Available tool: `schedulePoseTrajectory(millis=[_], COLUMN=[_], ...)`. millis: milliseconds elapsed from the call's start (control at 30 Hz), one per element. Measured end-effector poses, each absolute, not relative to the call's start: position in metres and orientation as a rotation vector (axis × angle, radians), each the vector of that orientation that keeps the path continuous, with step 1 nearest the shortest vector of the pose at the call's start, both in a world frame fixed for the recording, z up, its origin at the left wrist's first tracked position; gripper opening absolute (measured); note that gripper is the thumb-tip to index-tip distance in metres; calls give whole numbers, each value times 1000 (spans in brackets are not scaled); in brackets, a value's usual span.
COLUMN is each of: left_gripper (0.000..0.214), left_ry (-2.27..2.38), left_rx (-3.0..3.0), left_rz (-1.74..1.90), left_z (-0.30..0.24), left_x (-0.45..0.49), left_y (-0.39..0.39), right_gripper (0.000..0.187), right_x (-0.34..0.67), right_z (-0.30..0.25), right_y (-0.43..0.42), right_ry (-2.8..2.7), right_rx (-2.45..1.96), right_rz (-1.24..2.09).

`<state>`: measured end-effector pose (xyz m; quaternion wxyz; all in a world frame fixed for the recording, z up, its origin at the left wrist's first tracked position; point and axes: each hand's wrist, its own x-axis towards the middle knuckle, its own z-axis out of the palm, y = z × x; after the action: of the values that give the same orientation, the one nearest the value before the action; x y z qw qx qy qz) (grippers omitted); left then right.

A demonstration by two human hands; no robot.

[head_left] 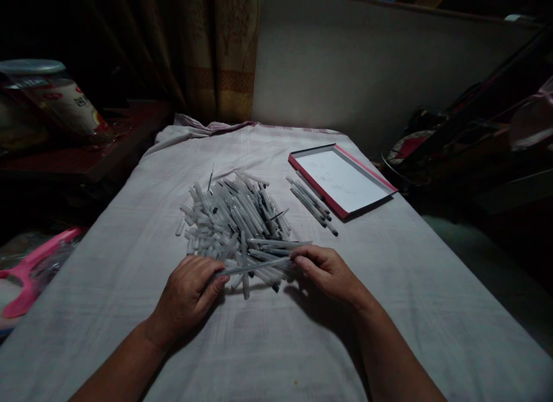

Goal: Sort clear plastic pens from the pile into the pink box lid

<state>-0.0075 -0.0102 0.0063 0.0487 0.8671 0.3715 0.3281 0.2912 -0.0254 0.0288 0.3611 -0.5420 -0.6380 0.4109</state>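
Observation:
A slim, translucent pen is stretched level between my hands, in front of a heap of pen parts. My left hand pinches its left end between thumb and fingers. At the other end, my right hand is closed on it, and the fingers cover the tip. Behind the hands lies the heap of clear pen barrels, some with dark ends. Small clear caps are piled on its left side. Several dark-ended pens lie roughly side by side to the right of the heap.
A shallow red-rimmed box lid with a white inside rests at the back right of the cloth-covered table. On a dark red side table at left stands a lidded jar. A pink plastic item is below.

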Motion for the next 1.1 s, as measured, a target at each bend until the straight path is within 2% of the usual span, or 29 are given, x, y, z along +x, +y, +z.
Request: schedulePoseTrajectory(millis=[267, 433, 633, 867, 1100], left_gripper=[14, 17, 22, 16, 8], left_ry=[1155, 1404, 1620, 1332, 1092], left_rx=[2646, 2626, 2564, 2585, 2581], left_rz=[1029, 1101, 1063, 1192, 1147], left_z=[9, 9, 13, 11, 13], left_x=[-9, -32, -49, -25, 5], left_y=[-9, 4, 12, 0, -15], right_gripper=[28, 32, 33, 34, 51], right_x=[294, 325, 338, 330, 280], right_z=[27, 23, 14, 24, 27], right_y=[-24, -16, -15, -18, -26], right_ry=[-1582, -1381, -1457, -1541, -1715], right_rx=[-1396, -1561, -1716, -1759, -1323], right_rz=[1027, 931, 1006, 795, 1225])
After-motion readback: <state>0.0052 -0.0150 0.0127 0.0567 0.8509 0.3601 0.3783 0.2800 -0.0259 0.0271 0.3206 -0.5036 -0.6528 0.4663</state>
